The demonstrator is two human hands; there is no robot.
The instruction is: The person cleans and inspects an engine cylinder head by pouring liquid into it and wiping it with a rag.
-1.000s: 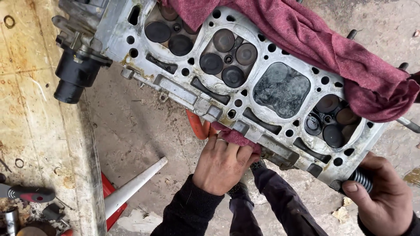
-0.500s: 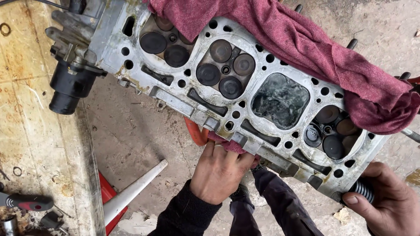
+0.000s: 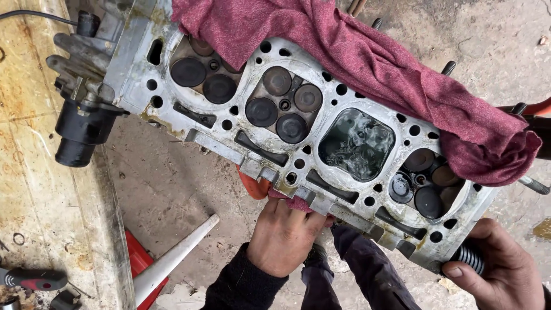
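— Where does the cylinder head (image 3: 298, 120) sit?

— It lies slanted across the middle of the view, from far left to near right, with its valve side facing up. Its left end rests near the edge of a stained workbench (image 3: 40, 189); the rest hangs over the concrete floor (image 3: 172, 189).

— So why are the hands under it?

— Seemingly to steady it. The left hand (image 3: 284, 235) presses up against the near edge, fingers together and tucked under the metal, against a bit of red cloth there. The right hand (image 3: 505, 270) is at the near right corner, fingers curled shut around a ribbed black grip (image 3: 472, 259) that pokes out below the head.

— And the big rag (image 3: 367, 69)?

— It is draped along the far side, probably to cover that edge or catch oil. It leaves the four chambers bare; the third one from the left holds a shiny pool of liquid.

— Anything else around?

— A white pipe (image 3: 172, 258) slants across the floor on the near left, beside something red, and a red-handled tool (image 3: 34, 279) lies on the bench.
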